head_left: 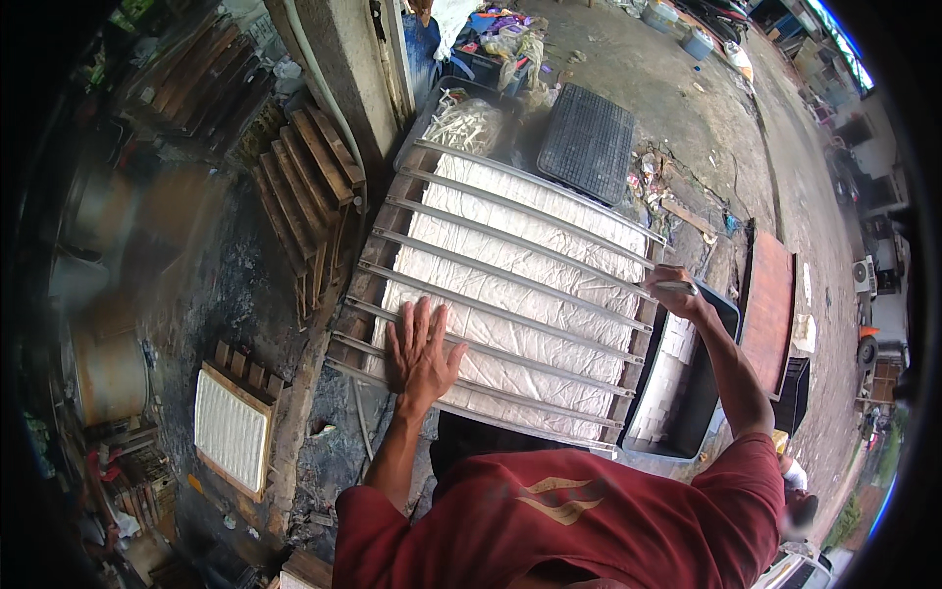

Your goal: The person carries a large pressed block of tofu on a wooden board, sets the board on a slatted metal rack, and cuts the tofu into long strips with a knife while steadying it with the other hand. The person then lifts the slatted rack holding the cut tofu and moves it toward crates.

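A broad white slab (510,245) with a wrinkled surface, which looks like tofu, lies in front of me. Several parallel metal bars (496,276) run across it from left to right. My left hand (424,358) rests flat on the bars and slab near the left edge, fingers spread. At the slab's right edge, my right hand (677,285) is closed round a slim knife (675,287). The knife's pale handle end sticks out of the fist; its blade is mostly hidden.
Right of the slab stands a grey tub (708,398) with white blocks (665,378) inside. Beyond it leans a reddish board (767,312). A black crate (587,142) is at the far side. Wooden racks (309,177) and a framed white slab (231,432) lie left.
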Tool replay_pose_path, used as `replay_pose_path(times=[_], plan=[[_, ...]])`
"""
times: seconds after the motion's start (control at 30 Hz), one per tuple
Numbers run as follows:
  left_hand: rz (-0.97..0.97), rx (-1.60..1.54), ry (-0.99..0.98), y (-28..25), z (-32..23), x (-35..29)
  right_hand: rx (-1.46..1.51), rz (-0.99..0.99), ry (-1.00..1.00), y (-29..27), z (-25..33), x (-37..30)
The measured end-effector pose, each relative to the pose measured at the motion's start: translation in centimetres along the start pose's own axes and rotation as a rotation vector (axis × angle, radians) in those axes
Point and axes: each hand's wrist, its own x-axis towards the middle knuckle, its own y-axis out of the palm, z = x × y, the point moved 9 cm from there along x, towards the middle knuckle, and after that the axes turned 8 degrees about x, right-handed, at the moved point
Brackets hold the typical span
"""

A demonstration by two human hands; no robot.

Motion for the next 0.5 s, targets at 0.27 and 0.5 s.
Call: replay_pose_path(times=[0.27, 0.5], plan=[[-0.027, -0.07, 0.029, -0.4, 0.0, -0.2, 0.307, -0.108, 0.159, 6.4, 2.7, 24.6], [-0.001, -0.022, 0.046, -0.5, 0.1, 0.3, 0.277, -0.087, -0.025, 14.3, 1.8, 38.2]])
